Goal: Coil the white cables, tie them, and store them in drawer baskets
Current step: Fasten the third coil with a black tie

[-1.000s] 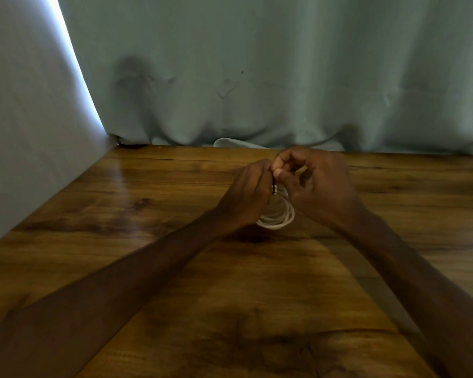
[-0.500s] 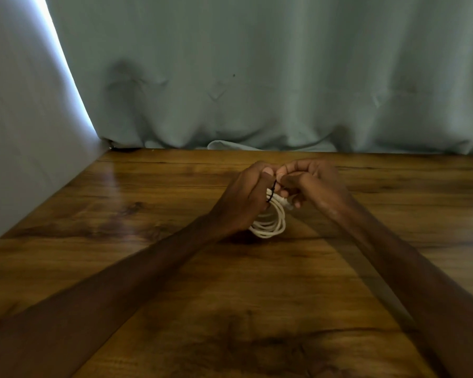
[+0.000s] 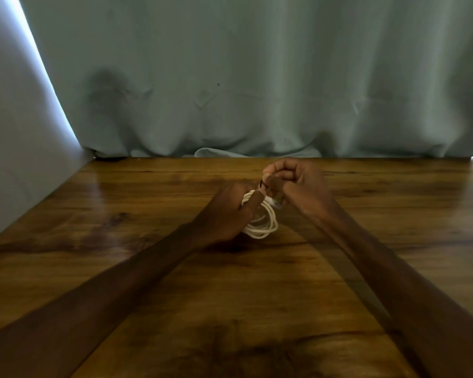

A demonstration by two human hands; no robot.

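Hanging below left hand (image 3: 227,211), white cable coil (image 3: 262,225)

One head-worn camera faces forward and down over the table (image 3: 120,268) toward the curtain (image 3: 257,77). The left hand (image 3: 227,211) and right hand (image 3: 303,186) sit close, mid-frame. The frame's edges look perhaps slightly bent.

white cable coil (image 3: 260,223): left part hidden behind left hand (image 3: 227,211) | dark tie (image 3: 262,183): sliver at right hand (image 3: 298,186) fingertips, too small to tell its kind | cable plug (image 3: 276,204): blurred | 2 forearms (image 3: 120,290): cut off at bottom edge | table (image 3: 148,203): cut off at bottom and right edges
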